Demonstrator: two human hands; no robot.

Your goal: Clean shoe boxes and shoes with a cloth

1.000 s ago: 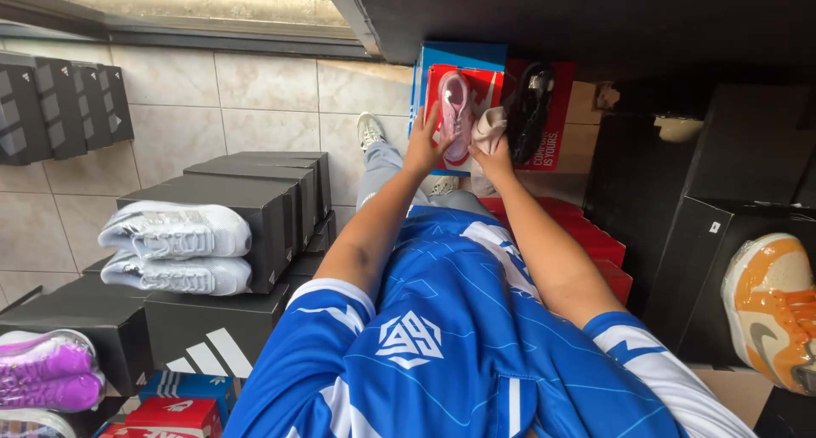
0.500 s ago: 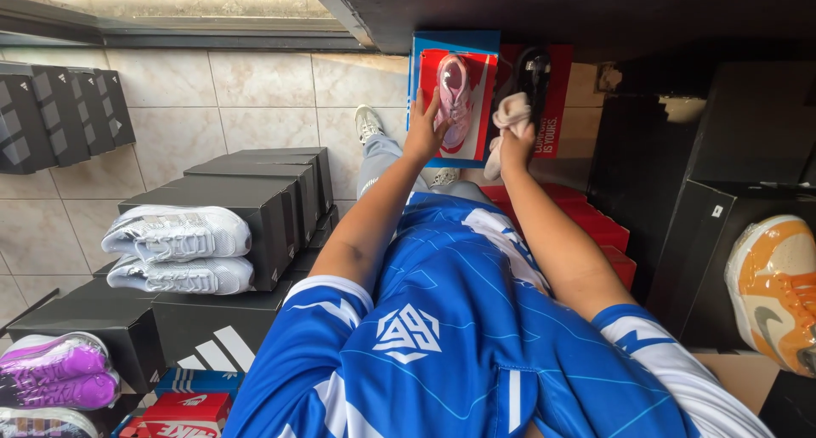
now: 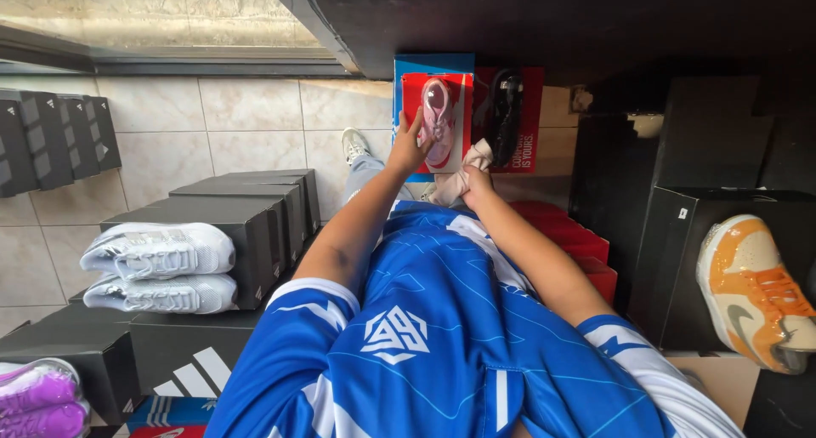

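Observation:
My left hand [image 3: 408, 147] rests its fingers against a pink sneaker [image 3: 437, 122] that sits on a red box lid over a blue shoe box [image 3: 406, 71]. My right hand [image 3: 473, 176] is closed on a crumpled white cloth [image 3: 452, 183], just below and to the right of the pink sneaker. A black sneaker [image 3: 505, 115] lies beside it on a red box [image 3: 532, 123]. My blue and white jersey fills the lower middle of the view.
Black shoe boxes [image 3: 255, 208] stand at the left with a white pair of sneakers [image 3: 160, 266] on one. Purple sneakers [image 3: 38, 400] sit at the lower left. An orange and white sneaker [image 3: 752, 289] rests on black boxes at the right. Red boxes [image 3: 569, 234] lie below my right arm.
My right hand has come down with the cloth, away from the shoes. My left hand stays on the pink sneaker.

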